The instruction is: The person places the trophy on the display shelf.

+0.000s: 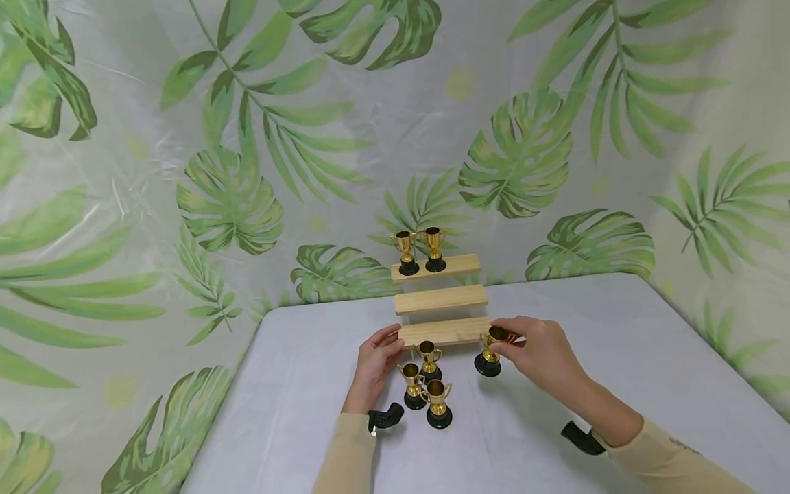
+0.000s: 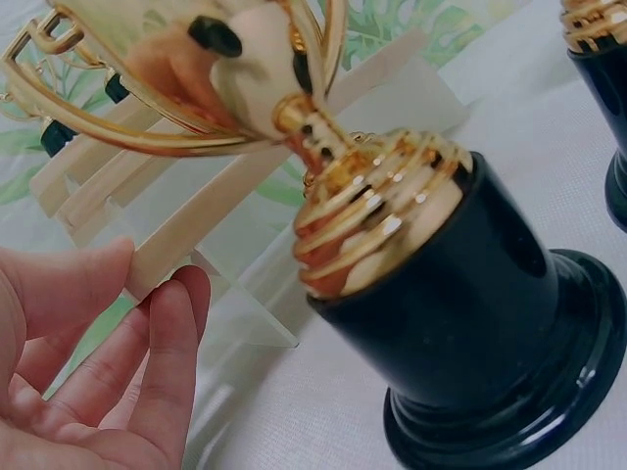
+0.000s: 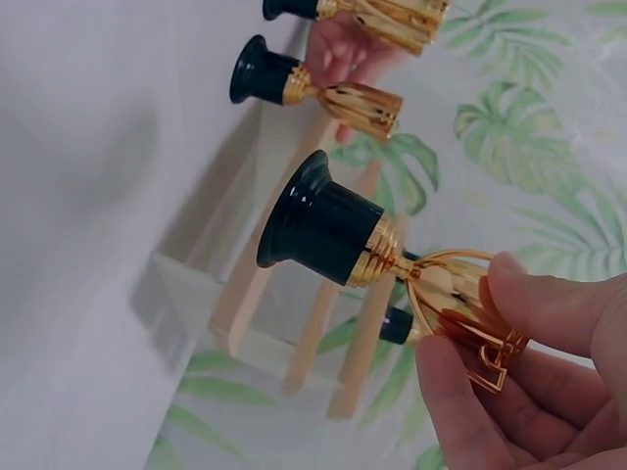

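A small gold trophy cup with a black base (image 1: 487, 360) is in my right hand (image 1: 543, 350), held by its cup and handle above the table, just off the right end of the lowest plank. The right wrist view shows thumb and fingers pinching the gold cup (image 3: 456, 294). My left hand (image 1: 374, 360) pinches the left end of the lowest wooden plank (image 1: 444, 332) of a three-step stand; in the left wrist view, thumb and fingertips meet on that plank (image 2: 211, 211). Two trophies (image 1: 435, 250) stand upright on the top plank (image 1: 463, 263).
Three more trophies (image 1: 437, 405) stand close together on the white-covered table (image 1: 543, 446), in front of the stand and right of my left hand. The middle plank (image 1: 441, 300) carries nothing. A leaf-patterned curtain (image 1: 420, 137) hangs behind the table.
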Demonstrator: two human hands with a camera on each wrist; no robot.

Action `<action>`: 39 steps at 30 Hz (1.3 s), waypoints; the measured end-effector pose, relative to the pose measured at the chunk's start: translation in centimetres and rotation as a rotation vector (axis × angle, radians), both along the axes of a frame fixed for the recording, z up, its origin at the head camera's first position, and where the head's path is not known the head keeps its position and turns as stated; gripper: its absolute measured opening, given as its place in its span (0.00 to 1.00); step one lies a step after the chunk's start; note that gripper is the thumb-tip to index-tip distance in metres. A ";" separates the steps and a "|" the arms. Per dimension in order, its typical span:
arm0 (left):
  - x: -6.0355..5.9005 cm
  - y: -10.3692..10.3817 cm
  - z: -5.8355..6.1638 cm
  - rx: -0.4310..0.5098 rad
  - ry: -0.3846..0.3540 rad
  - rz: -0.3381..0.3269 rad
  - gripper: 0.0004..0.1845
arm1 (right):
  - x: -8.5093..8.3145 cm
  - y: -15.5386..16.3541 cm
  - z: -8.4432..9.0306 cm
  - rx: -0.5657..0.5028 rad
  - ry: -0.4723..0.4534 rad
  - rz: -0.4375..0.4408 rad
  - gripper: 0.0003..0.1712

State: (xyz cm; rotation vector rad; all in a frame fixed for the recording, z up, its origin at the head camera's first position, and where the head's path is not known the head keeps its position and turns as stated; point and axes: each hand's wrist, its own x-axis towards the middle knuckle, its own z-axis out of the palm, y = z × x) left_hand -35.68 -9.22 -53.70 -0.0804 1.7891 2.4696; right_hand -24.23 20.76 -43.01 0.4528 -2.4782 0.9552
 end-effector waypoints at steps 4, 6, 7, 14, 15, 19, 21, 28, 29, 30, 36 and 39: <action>0.1 0.0 0.2 0.002 0.006 0.001 0.23 | -0.4 0.1 0.4 0.007 0.004 -0.003 0.23; 0.2 0.0 0.2 0.003 0.006 0.002 0.23 | -0.7 0.2 0.6 0.016 0.006 -0.006 0.23; 0.2 0.0 0.2 0.003 0.005 0.003 0.23 | -0.8 0.3 0.6 0.019 0.008 -0.008 0.23; 0.3 0.0 0.3 -0.005 -0.006 0.005 0.23 | -1.4 0.6 1.1 0.041 0.039 -0.002 0.23; 0.3 0.0 0.3 -0.005 -0.006 0.003 0.24 | -1.5 0.7 1.2 0.041 0.042 0.000 0.23; 0.2 -0.1 0.2 -0.007 -0.004 -0.006 0.25 | -1.9 0.8 1.4 0.045 0.052 0.009 0.23; 0.2 -0.1 0.2 -0.007 -0.006 -0.012 0.25 | -2.1 0.8 1.6 0.043 0.056 0.011 0.23; 0.2 -0.2 0.2 -0.007 0.001 -0.016 0.25 | -2.7 0.9 2.2 0.044 0.083 0.012 0.22; 0.1 -0.2 0.2 -0.003 0.000 -0.016 0.25 | -2.8 0.9 2.3 0.047 0.084 0.010 0.22; 0.1 -0.2 0.2 -0.003 -0.001 -0.016 0.25 | -2.9 0.9 2.3 0.049 0.086 0.008 0.22; 0.0 -0.2 -0.1 -0.002 0.000 -0.018 0.25 | -3.5 1.0 2.8 0.061 0.081 0.001 0.22; 0.0 -0.2 -0.1 -0.002 -0.001 -0.016 0.25 | -3.8 1.0 3.1 0.068 0.086 -0.003 0.23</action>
